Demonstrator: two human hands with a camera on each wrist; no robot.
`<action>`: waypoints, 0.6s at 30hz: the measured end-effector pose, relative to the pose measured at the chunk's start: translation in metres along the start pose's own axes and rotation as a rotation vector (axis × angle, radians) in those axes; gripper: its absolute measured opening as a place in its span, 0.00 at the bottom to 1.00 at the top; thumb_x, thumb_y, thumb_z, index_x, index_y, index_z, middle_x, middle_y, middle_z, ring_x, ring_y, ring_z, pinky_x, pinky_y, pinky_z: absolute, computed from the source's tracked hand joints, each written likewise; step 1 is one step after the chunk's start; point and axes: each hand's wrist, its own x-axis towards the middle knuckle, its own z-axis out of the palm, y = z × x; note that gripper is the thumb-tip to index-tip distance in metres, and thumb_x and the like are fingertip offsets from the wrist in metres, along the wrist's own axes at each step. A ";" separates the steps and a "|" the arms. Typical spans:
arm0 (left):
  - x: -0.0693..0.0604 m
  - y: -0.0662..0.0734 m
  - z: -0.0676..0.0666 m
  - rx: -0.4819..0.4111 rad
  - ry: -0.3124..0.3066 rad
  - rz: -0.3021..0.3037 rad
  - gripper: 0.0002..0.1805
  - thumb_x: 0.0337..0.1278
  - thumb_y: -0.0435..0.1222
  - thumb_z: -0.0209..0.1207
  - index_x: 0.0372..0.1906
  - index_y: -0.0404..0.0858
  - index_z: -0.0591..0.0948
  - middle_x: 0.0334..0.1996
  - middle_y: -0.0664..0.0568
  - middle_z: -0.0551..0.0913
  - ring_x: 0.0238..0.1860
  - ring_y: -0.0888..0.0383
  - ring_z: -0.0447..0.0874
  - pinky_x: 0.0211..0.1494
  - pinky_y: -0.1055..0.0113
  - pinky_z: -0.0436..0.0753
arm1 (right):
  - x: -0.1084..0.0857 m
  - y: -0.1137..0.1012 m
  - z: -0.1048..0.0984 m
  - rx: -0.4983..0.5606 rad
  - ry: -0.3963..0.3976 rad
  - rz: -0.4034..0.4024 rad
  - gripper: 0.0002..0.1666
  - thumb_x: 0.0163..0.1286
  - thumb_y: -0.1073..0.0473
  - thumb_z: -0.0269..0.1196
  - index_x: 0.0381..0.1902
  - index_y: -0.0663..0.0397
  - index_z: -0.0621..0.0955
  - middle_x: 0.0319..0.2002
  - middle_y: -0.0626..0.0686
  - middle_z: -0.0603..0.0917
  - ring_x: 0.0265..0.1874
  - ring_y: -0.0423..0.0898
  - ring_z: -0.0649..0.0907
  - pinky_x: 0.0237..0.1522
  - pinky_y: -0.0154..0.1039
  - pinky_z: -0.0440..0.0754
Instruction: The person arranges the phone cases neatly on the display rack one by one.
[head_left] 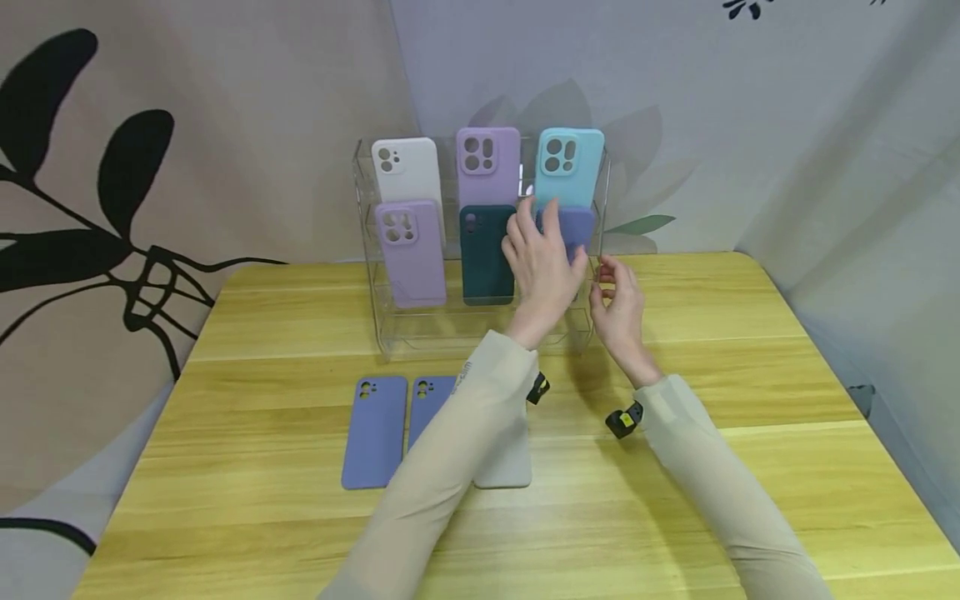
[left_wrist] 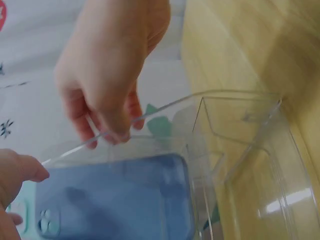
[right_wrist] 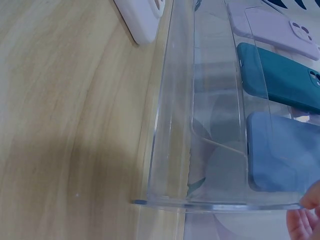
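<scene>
A clear acrylic display rack (head_left: 420, 333) stands at the back of the table, holding phone cases in two rows. My left hand (head_left: 542, 271) is spread at the upper part of a blue phone case (left_wrist: 120, 197) in the lower row's right place; in the left wrist view its thumb (left_wrist: 35, 169) is at the case's top corner. My right hand (head_left: 619, 310) has curled fingers at the rack's right side panel and pinches its edge, as the left wrist view shows. A dark green case (head_left: 487, 258) stands beside the blue one, with a cyan case (head_left: 570, 167) behind.
A white case (head_left: 408, 171) and a lilac case (head_left: 489, 179) stand in the back row, another lilac case (head_left: 412, 258) in front. On the wooden table lie two blue-purple cases (head_left: 375, 433) and a white case (head_left: 510, 462), partly hidden by the left sleeve. Patterned cloth hangs behind.
</scene>
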 end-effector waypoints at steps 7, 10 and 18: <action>-0.011 -0.025 -0.022 -0.053 0.023 0.078 0.31 0.51 0.41 0.65 0.60 0.37 0.69 0.62 0.40 0.61 0.61 0.45 0.60 0.62 0.53 0.63 | -0.001 -0.001 0.000 0.000 -0.006 0.020 0.20 0.60 0.79 0.54 0.53 0.75 0.72 0.43 0.69 0.76 0.41 0.62 0.79 0.36 0.52 0.81; -0.017 -0.035 -0.031 -0.069 0.031 0.098 0.31 0.49 0.40 0.66 0.59 0.36 0.69 0.61 0.40 0.62 0.61 0.44 0.60 0.61 0.53 0.63 | -0.001 -0.001 -0.001 -0.005 -0.007 0.020 0.21 0.60 0.79 0.54 0.53 0.75 0.72 0.43 0.69 0.76 0.41 0.61 0.79 0.36 0.49 0.81; -0.038 -0.061 -0.049 -0.081 0.007 0.107 0.30 0.49 0.38 0.65 0.58 0.36 0.69 0.60 0.38 0.64 0.59 0.43 0.62 0.59 0.51 0.65 | -0.002 -0.001 0.001 -0.001 -0.004 0.024 0.20 0.60 0.79 0.55 0.53 0.75 0.72 0.43 0.69 0.77 0.41 0.59 0.79 0.37 0.18 0.71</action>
